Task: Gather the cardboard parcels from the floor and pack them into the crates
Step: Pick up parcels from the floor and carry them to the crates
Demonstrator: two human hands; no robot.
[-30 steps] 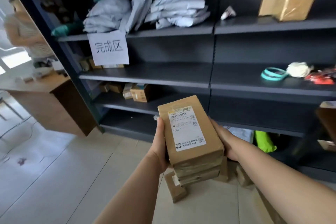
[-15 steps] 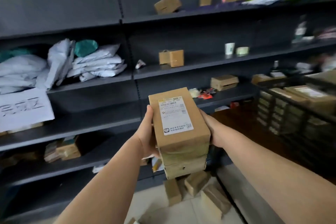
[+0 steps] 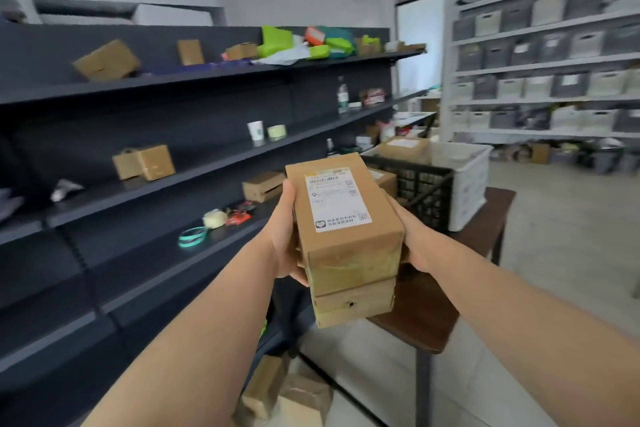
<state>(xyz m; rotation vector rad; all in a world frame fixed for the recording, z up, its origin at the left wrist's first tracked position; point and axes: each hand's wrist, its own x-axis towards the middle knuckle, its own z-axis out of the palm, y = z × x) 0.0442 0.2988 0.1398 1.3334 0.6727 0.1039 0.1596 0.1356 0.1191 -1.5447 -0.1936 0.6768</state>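
I hold a stack of cardboard parcels [image 3: 346,239] at chest height; the top one carries a white shipping label. My left hand [image 3: 282,232] presses the stack's left side and my right hand [image 3: 414,239] grips its right side. Beyond the stack, a black lattice crate [image 3: 424,189] and a white crate [image 3: 467,180] stand on a brown table [image 3: 485,229]; parcels lie inside them. More cardboard parcels [image 3: 287,392] lie on the floor below, beside the shelf base.
Dark shelving [image 3: 138,198] runs along the left with boxes, a cup, tape rolls and bright bags. White shelving [image 3: 547,66] with grey and white bins fills the far right wall. Tiled floor [image 3: 571,253] opens to the right of the table.
The view has swung right along the dark shelving, bringing the table and crates into sight. Both hands keep the same grip on the stack.
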